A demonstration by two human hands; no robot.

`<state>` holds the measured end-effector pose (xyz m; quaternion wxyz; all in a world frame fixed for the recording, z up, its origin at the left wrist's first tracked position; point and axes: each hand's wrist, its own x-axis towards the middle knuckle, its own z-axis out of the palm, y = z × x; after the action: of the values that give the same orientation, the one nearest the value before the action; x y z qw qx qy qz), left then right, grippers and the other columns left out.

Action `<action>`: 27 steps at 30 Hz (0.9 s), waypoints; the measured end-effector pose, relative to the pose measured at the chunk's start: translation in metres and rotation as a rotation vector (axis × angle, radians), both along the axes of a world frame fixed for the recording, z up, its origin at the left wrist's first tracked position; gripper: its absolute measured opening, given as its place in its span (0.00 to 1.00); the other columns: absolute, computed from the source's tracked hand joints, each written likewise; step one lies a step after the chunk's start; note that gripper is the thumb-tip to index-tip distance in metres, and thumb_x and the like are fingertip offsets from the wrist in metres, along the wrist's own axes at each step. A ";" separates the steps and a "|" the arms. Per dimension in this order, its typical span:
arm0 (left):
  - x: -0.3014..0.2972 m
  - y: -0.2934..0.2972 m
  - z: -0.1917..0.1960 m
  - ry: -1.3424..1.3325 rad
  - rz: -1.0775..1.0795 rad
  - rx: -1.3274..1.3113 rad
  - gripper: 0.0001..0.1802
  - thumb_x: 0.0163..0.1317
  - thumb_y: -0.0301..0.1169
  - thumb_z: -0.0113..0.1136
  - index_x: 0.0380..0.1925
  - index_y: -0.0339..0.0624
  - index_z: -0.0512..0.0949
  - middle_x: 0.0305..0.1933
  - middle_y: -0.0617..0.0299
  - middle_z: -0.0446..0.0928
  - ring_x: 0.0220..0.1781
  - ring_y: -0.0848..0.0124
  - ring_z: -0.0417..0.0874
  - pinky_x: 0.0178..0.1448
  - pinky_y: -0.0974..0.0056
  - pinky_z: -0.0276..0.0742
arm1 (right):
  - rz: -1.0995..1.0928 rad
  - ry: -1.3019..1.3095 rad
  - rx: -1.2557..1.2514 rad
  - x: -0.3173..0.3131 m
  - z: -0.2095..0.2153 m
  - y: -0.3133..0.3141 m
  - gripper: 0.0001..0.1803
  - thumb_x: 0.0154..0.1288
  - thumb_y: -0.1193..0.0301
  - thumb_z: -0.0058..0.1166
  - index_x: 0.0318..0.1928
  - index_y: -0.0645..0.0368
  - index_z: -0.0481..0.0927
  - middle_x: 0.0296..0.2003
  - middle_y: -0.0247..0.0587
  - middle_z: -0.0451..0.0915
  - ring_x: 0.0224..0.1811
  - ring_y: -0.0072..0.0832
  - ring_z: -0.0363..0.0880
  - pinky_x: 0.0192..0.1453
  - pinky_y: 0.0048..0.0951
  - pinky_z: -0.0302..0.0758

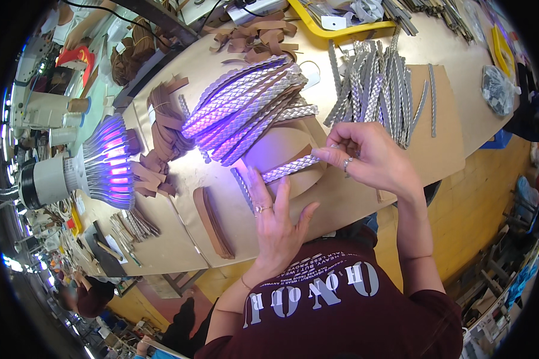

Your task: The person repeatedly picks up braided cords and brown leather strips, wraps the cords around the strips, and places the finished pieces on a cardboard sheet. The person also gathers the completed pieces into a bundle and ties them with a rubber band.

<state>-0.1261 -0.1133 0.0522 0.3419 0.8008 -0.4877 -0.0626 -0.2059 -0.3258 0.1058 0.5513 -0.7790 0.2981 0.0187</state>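
A silvery braided strap (290, 169) lies across a rounded tan board (281, 143) in front of me. My right hand (374, 158) pinches its right end between thumb and fingertips. My left hand (278, 230) is spread, its fingertips resting at the strap's left end. A plain brown strip shows along the strap's far edge. Just beyond the board is a thick pile of braided straps (245, 113), white and brown, under purple light. Beside my left fingers lies a short grey braided piece (243, 188).
A purple-lit lamp (111, 161) juts in from the left. Grey braided strips (371, 90) lie on cardboard (446, 113) at the right. Brown strips (167, 122) and a folded brown bundle (211, 224) lie to the left. A yellow-rimmed tray (335, 33) stands at the back.
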 end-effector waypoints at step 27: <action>0.004 0.004 -0.003 -0.104 -0.048 0.074 0.53 0.47 0.38 0.80 0.69 0.44 0.56 0.73 0.23 0.47 0.73 0.27 0.54 0.68 0.37 0.65 | -0.223 -0.090 0.362 -0.004 -0.063 0.022 0.19 0.64 0.59 0.66 0.29 0.63 0.80 0.17 0.27 0.71 0.21 0.14 0.63 0.24 0.24 0.62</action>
<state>-0.1221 -0.1093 0.0496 0.2846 0.8033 -0.5210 -0.0473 -0.2097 -0.3040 0.0431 0.6934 -0.6296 0.3495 -0.0241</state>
